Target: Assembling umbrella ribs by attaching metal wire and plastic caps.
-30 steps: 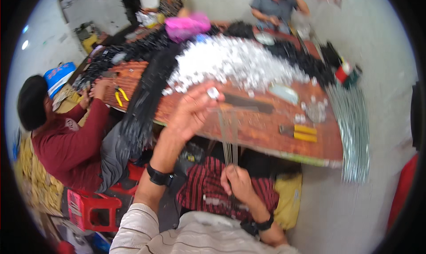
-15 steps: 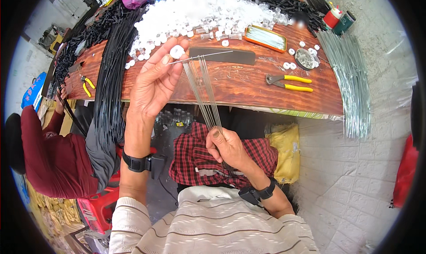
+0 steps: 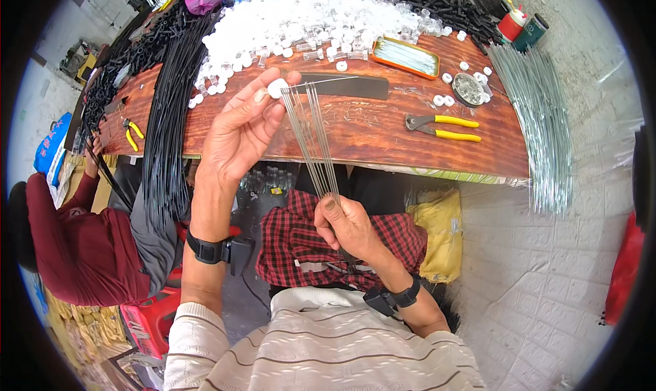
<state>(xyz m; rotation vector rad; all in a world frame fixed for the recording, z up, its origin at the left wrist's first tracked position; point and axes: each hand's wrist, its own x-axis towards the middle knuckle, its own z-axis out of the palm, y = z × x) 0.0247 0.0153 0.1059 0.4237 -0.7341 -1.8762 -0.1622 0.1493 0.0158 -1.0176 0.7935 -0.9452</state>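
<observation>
two hands busy here. the right hand (image 3: 350,226) has its grip pinched tight on the bottom end of a thin bunch of wires (image 3: 316,137), thumb pressed against the fingers low over the lap. the wires run up and slightly left from there, long axis near upright in the view, fanning apart a bit toward the top over the edge of the surface (image 3: 355,128). the left hand (image 3: 240,133) is raised at the upper ends, thumb and forefinger pressed together on a small white cap (image 3: 277,88), other fingers loosely curled; one wire runs off sideways to the right from the cap. can't tell if the cap is actually on a wire tip.

on the surface past the wires: a dark flat bar (image 3: 345,86), a heap of white caps (image 3: 307,19), yellow pliers (image 3: 443,127), an orange tray (image 3: 406,56). black rods (image 3: 164,138) hang off the left edge, silvery rods (image 3: 540,121) off the right. another person in a dark red sleeve (image 3: 72,241) sits at the left.
</observation>
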